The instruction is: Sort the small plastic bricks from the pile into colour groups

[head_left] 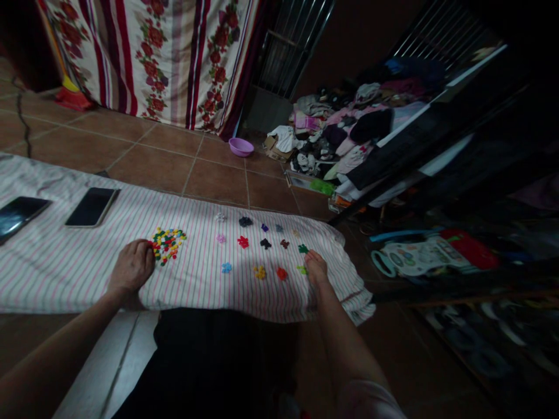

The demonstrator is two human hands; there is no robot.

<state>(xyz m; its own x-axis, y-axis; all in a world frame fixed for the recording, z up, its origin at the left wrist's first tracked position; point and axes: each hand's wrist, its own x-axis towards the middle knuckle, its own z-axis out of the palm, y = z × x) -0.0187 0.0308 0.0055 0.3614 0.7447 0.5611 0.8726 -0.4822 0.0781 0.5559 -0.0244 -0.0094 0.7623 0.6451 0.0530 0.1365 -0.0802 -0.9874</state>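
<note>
On a striped cloth (196,291), my left hand (132,266) rests at the left edge of a mixed pile of small coloured pieces (168,244), its fingers curled down; whether they hold a piece is hidden. My right hand (316,266) is at the right end of several small single-colour piles, fingers pinched together beside the dark green pile (303,248) and the lime green pile (302,269). What is between those fingertips is too small to make out. Nearby lie the orange-red pile (282,273), yellow pile (259,272), red pile (243,242) and light blue pile (226,267).
Two phones, one dark (21,214) and one light-edged (92,207), lie on the cloth at left. A purple basin (241,147) stands on the tiled floor beyond. Heaped clothes (340,128) and a dark rack are at right; a floral curtain (152,58) hangs behind.
</note>
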